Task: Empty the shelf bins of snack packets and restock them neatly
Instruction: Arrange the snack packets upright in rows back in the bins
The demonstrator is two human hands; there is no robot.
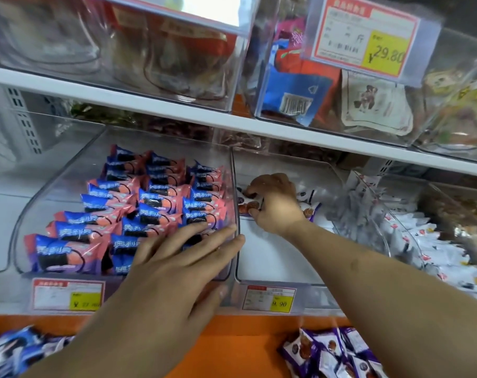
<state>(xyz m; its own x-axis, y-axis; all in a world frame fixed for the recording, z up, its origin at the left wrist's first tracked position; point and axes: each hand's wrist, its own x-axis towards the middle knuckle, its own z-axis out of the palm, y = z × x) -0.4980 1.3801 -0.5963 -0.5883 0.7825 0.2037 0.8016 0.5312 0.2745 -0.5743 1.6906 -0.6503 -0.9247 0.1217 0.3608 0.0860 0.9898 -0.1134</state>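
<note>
While stocked in neat rows at far left, blue-and-pink snack packets in the left clear bin, roughly two dozen on show, each printed with a dark round biscuit. Left hand flat across the bin's front right corner, fingers spread and straight, fingertips touching the bin's right wall, nearest packets directly under the palm. Below the bin, a red-bordered price tag with a yellow panel. At centre, middle clear bin, mostly bare white floor at the front. Right hand deep inside it, fingers curled and pinching white-and-purple snack packets at the back; only a few there, exact count unclear behind the hand. Second price tag beneath. Further right, right clear bin heaped with white packets, too jumbled to count. On the orange ledge below, loose blue packets at lower left and loose purple-and-white packets at lower right. Above, upper shelf with more clear bins.
</note>
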